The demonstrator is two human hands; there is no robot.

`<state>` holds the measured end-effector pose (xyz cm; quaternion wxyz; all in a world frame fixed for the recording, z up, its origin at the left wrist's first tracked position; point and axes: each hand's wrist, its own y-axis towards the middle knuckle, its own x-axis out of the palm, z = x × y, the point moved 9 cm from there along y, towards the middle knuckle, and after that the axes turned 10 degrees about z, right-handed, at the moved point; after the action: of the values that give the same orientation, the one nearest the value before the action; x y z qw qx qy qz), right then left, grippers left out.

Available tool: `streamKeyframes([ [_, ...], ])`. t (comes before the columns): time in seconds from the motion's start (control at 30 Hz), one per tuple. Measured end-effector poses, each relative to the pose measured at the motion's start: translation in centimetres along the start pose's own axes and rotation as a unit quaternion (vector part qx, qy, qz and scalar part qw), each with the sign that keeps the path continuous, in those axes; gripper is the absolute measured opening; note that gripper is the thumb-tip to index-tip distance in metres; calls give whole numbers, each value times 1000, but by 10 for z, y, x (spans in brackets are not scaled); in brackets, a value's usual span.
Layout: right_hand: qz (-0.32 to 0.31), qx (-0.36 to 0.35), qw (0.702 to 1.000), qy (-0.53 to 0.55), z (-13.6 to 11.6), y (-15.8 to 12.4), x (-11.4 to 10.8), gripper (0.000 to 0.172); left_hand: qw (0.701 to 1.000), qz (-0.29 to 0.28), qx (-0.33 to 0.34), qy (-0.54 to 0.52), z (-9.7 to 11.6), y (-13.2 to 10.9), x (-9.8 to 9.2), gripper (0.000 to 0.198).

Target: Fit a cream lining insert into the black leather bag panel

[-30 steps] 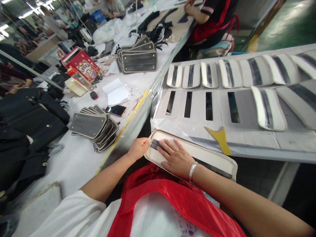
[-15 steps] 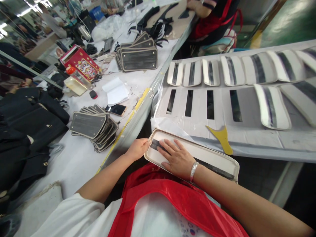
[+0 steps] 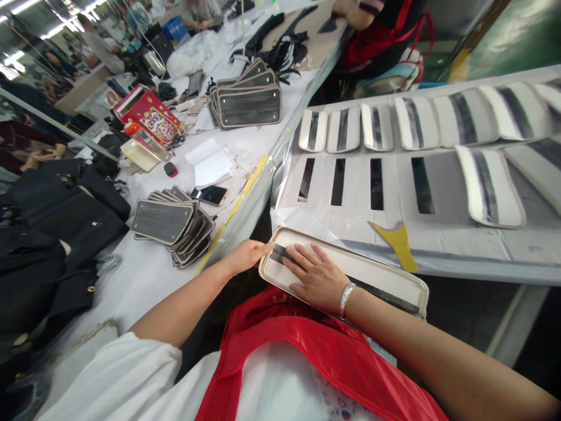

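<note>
The person wears a loose white T-shirt [image 3: 280, 380] whose wide left sleeve [image 3: 127, 368] ends in a plain hem. Over it goes a glossy, creased red apron [image 3: 333, 348] with pale lettering [image 3: 284, 299], too small to read. Small coloured print [image 3: 345, 414] marks the shirt's near right. A broad silvery, patterned bracelet [image 3: 346, 299] circles the right wrist [image 3: 336, 295].

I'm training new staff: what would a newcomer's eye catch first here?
Probably the red apron at bottom centre, with the right hand flat on a long cream panel above it. Next, the yellow piece on the table at right, then the red box at upper left.
</note>
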<state>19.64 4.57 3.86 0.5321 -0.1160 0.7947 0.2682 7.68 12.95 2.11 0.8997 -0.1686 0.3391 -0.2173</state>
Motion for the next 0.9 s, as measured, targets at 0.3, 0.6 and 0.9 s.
streamKeyframes([
  [0.3, -3, 3, 1000, 7, 0, 0, 1, 56, 950, 106, -108, -274, -39, -5, 1, 41],
  [0.6, -3, 3, 1000, 4, 1, 0, 1, 57, 965, 105, -76, -226, -31, 0, -2, 41],
  [0.9, -7, 7, 1000, 13, 3, 0, 5, 56, 991, 122, 8, -60, -14, 12, -13, 33],
])
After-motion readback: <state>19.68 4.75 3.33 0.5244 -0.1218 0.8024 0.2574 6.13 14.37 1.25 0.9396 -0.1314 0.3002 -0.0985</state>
